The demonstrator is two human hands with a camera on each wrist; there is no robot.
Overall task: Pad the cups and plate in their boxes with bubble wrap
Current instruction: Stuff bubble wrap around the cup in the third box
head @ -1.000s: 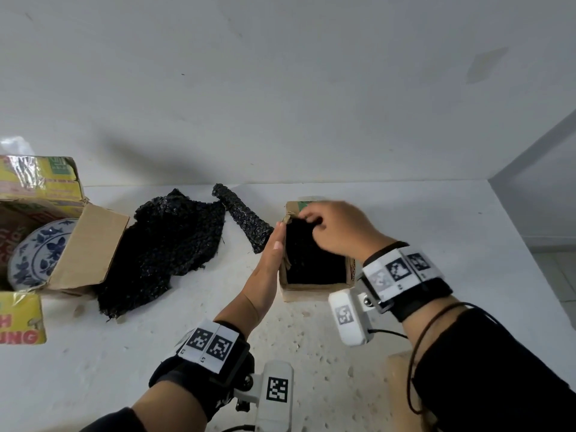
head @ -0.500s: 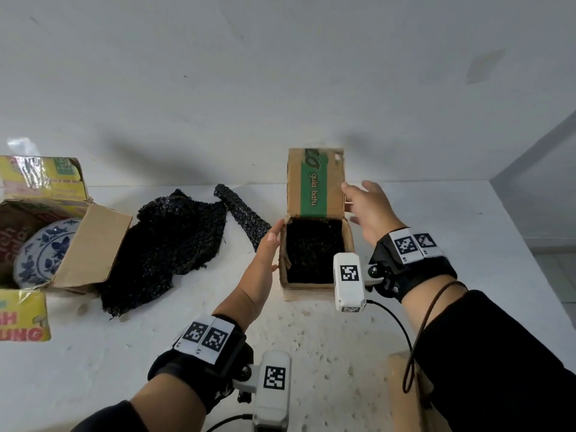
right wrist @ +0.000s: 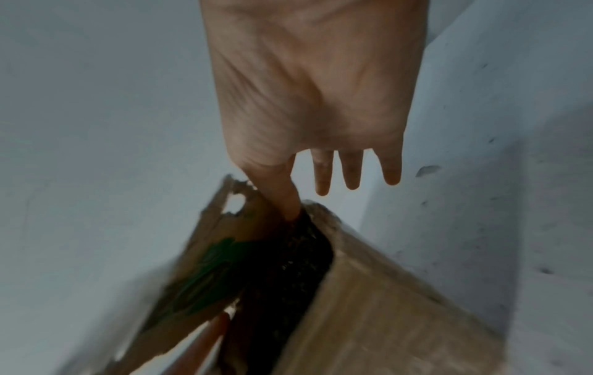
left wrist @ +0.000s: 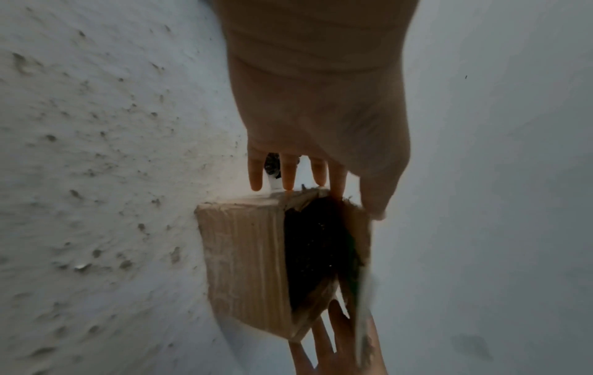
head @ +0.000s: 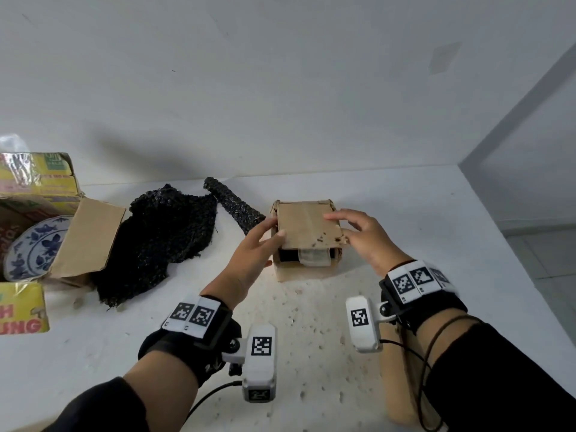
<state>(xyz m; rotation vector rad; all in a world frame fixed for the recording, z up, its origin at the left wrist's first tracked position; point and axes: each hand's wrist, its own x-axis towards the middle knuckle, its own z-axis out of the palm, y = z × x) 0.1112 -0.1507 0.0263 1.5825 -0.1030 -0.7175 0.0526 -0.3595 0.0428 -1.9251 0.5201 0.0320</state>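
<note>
A small cardboard box (head: 307, 269) stands mid-table with its lid flap (head: 307, 227) folded down almost flat. Black bubble wrap (left wrist: 314, 243) fills the inside and shows through the front gap; any cup in it is hidden. My left hand (head: 265, 238) lies flat against the box's left side, thumb on the lid's edge. My right hand (head: 346, 226) rests its straight fingers on the lid, thumb (right wrist: 289, 200) at the right corner. A loose heap of black bubble wrap (head: 165, 232) and a rolled piece (head: 232, 204) lie to the left. A blue-and-white plate (head: 34, 247) sits in the big yellow box (head: 37, 179).
The big box's brown flap (head: 87, 238) hangs open over the loose wrap. A tan cardboard piece (head: 396, 385) lies under my right forearm. The white wall runs close behind, and the table's edge (head: 511, 244) falls away at the right.
The lid flap stood upright half a second ago and is now folded down over the box. My right hand left the wrap inside, then came down with the lid. The left hand stayed at the side.
</note>
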